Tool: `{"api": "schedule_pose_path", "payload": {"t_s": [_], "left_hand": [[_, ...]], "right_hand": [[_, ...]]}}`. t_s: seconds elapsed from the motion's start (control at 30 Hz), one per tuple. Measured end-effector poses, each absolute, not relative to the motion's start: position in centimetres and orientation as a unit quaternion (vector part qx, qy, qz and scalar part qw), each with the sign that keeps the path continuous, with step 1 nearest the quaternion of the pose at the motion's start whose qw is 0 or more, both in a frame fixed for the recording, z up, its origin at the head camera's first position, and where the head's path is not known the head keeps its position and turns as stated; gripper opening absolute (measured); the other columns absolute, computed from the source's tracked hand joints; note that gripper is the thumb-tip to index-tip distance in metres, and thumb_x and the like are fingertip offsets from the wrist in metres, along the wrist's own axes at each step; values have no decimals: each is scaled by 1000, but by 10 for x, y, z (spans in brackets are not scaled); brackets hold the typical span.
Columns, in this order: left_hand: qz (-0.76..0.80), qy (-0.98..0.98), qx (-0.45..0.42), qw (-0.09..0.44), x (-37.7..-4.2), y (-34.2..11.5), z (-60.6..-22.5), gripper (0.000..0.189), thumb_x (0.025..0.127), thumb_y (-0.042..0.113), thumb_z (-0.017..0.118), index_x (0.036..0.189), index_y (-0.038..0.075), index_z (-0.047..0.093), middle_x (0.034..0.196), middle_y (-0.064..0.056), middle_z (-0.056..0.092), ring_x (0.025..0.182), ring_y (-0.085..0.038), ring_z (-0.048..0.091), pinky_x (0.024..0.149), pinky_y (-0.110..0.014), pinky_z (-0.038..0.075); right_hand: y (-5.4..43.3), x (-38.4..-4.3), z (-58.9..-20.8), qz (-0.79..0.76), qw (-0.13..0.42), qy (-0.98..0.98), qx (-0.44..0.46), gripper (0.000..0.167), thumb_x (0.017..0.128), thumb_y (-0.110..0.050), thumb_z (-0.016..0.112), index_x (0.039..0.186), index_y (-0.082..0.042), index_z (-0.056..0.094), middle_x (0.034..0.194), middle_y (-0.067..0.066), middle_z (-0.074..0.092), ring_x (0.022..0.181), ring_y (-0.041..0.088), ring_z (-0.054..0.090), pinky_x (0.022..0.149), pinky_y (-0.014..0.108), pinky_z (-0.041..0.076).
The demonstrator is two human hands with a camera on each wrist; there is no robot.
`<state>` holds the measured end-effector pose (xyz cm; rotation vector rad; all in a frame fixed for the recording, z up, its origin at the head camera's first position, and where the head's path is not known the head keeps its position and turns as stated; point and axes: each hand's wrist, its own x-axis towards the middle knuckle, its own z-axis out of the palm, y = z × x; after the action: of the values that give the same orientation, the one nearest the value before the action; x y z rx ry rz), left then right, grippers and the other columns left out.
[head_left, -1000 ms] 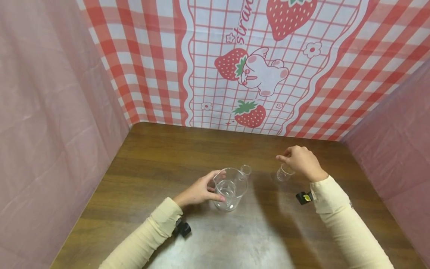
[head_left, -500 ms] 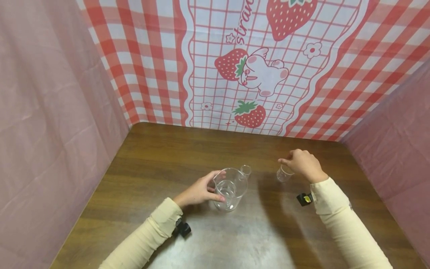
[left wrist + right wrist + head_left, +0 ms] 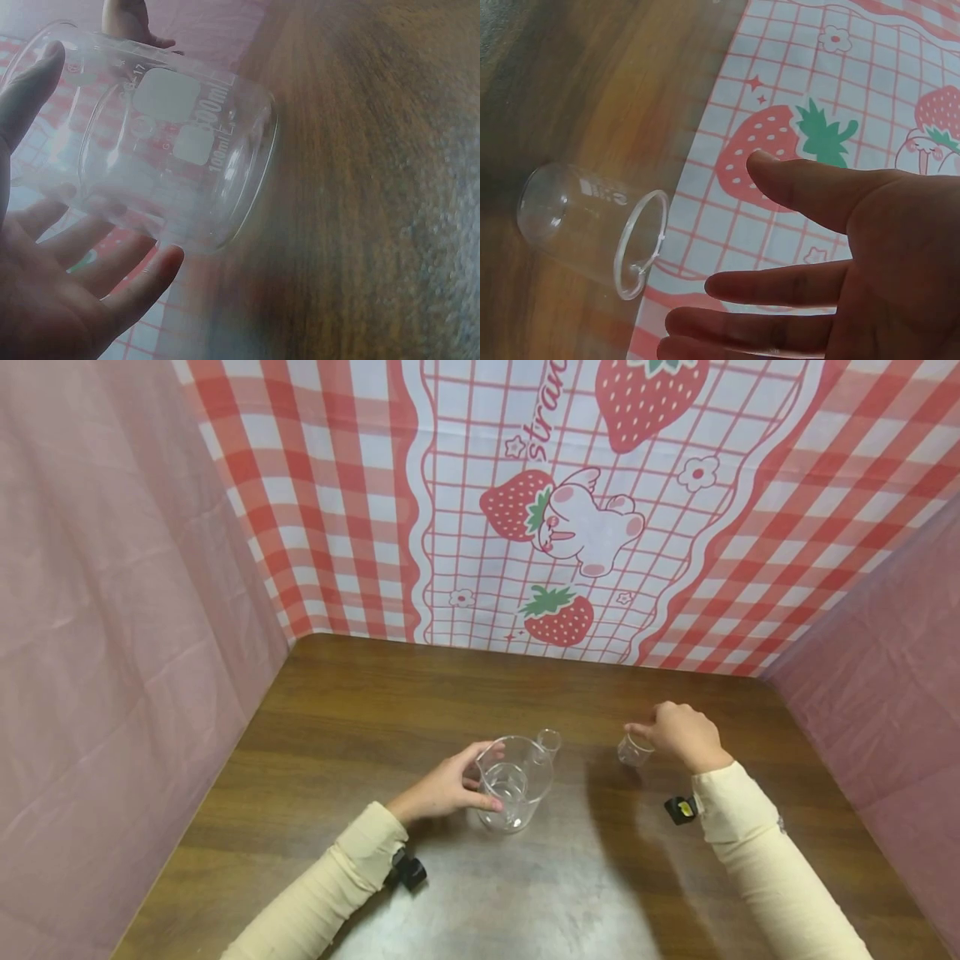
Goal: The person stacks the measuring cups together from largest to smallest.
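Observation:
My left hand (image 3: 444, 785) grips the side of a large clear glass beaker (image 3: 534, 795), thumb in front and fingers round the far side. A smaller beaker (image 3: 112, 161) is nested inside it, and white markings, including "100ml", show through the glass in the left wrist view. On the right, a small glass beaker (image 3: 634, 752) stands upright on the table. My right hand (image 3: 681, 733) is just above and behind its rim, and in the right wrist view the thumb and fingers (image 3: 742, 289) are spread apart with nothing between them.
Another small clear glass vessel (image 3: 549, 742) stands right behind the large beaker. The brown wooden table (image 3: 375, 693) ends at a red checked strawberry cloth (image 3: 352, 518) at the back. Pink curtains (image 3: 112, 610) hang on both sides.
My right hand has come down and slightly nearer, toward the rim of the small beaker. The left hand and the large beaker have stayed in place.

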<state>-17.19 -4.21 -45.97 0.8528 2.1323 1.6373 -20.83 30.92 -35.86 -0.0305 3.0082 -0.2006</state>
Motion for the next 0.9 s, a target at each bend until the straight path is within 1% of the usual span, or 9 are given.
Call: {"api": "schedule_pose_path", "payload": {"t_s": [0.2,0.33,0.43,0.57,0.7,0.8,0.9], "left_hand": [[574,744,301,163,-173,-43,-462,85,79,16,81,147,0,33,151,-23,40,132,-39,49,102,-46,52],[572,745,301,165,-173,-43,-462,86,79,20,81,147,0,33,152,-23,40,132,-38,48,102,-45,52],[572,745,302,165,-172,-43,-463,86,79,20,81,147,0,33,151,-23,40,132,-38,49,102,-44,52],[574,745,296,167,-172,-42,-463,84,79,16,81,147,1,34,151,-22,40,132,-37,49,102,-45,51],[574,746,294,166,-172,-42,-463,84,78,15,81,146,1,35,150,-23,41,130,-38,50,102,-46,51],[575,746,294,166,-172,-42,-463,84,78,16,81,146,1,35,150,-23,41,130,-38,50,102,-47,51],[575,746,292,167,-173,-42,-463,84,78,16,81,146,1,35,150,-22,42,130,-38,50,102,-47,51]], "right_hand": [[313,-208,-363,-62,78,995,-1,63,85,-60,62,93,3,68,101,36,65,78,44,66,49,46,50],[317,-208,-367,-57,93,994,5,68,85,-64,60,96,3,67,106,37,64,83,47,65,52,49,51],[318,-208,-371,-53,99,994,9,69,84,-65,60,96,3,68,107,37,63,86,49,64,53,50,51],[320,-208,-375,-51,99,994,11,67,84,-64,62,93,2,68,108,38,63,88,50,64,54,50,51],[320,-207,-379,-52,102,993,14,66,86,-59,62,104,4,67,112,38,61,94,53,62,58,52,53],[321,-207,-383,-53,110,992,15,70,87,-58,61,115,6,63,116,38,60,100,54,61,61,54,53],[322,-207,-387,-55,118,991,17,73,87,-58,60,120,7,60,118,38,59,102,55,59,64,55,53]]}}
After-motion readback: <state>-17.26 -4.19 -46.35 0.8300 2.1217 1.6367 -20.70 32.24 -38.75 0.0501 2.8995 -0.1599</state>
